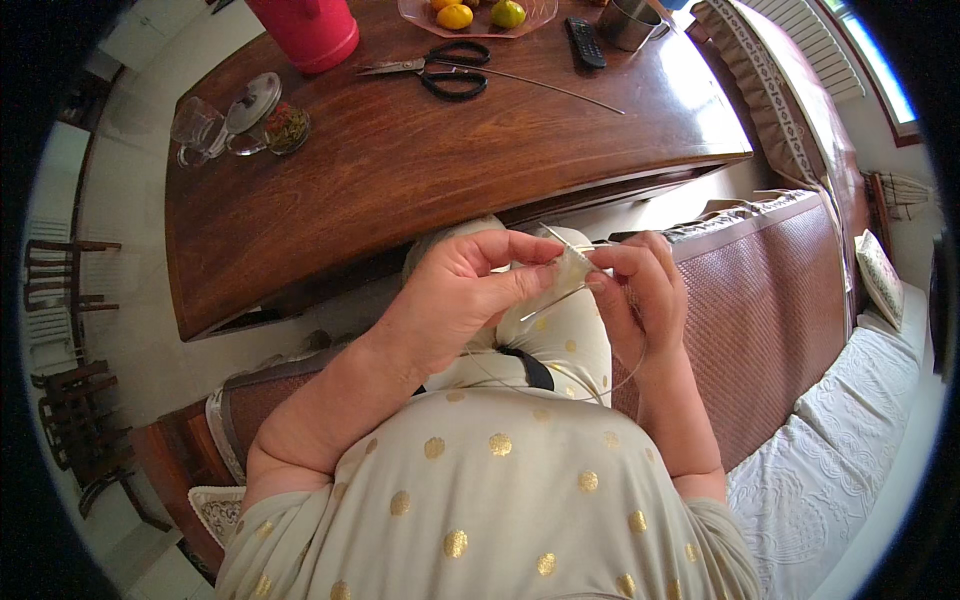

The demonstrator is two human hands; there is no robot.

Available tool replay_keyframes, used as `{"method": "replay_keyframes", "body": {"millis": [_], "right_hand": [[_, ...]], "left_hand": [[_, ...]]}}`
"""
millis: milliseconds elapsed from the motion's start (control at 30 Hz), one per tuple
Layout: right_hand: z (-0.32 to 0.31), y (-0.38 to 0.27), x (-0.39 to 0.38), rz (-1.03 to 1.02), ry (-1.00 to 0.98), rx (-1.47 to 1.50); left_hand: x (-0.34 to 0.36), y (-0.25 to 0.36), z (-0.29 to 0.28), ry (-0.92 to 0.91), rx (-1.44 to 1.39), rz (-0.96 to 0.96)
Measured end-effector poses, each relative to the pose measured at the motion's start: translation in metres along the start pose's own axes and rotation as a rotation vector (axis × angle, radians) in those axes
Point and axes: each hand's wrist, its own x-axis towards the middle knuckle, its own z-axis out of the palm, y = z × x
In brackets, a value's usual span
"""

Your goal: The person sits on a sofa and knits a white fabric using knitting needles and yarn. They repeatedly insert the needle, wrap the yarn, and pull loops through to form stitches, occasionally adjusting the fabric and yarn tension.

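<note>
Currently, a large dark brown wooden table [420, 170] is seen ahead of the lap. Near its far edge, a red plastic jug [308, 30], black-handled scissors [440, 70] and a black remote control [586, 43] are laid; clear glass jars [240, 122] are grouped at its left edge. A small cream knitted piece [570, 268] on thin metal needles [552, 302] is held above the lap, pinched by left hand [462, 290] and right hand [640, 285], fingers pressed together.
</note>
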Motion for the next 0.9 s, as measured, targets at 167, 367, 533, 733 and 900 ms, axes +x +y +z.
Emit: {"method": "replay_keyframes", "body": {"millis": [167,367,533,733,900], "right_hand": [[0.003,-0.002,-0.006,-0.016,0.043,-0.072],[0.001,-0.003,-0.006,-0.039,-0.01,-0.013],[-0.007,-0.002,-0.004,-0.089,-0.082,0.016],[-0.014,-0.009,0.0,-0.136,-0.112,-0.143],[-0.009,-0.012,-0.002,-0.169,-0.071,-0.229]], "left_hand": [[0.001,0.0,0.001,-0.015,-0.114,-0.005],[0.005,-0.007,0.005,0.067,-0.098,0.059],[0.007,-0.01,0.007,0.114,-0.137,0.115],[0.005,-0.01,0.007,0.144,-0.096,0.157],[0.006,-0.011,0.008,0.15,-0.079,0.188]]}}
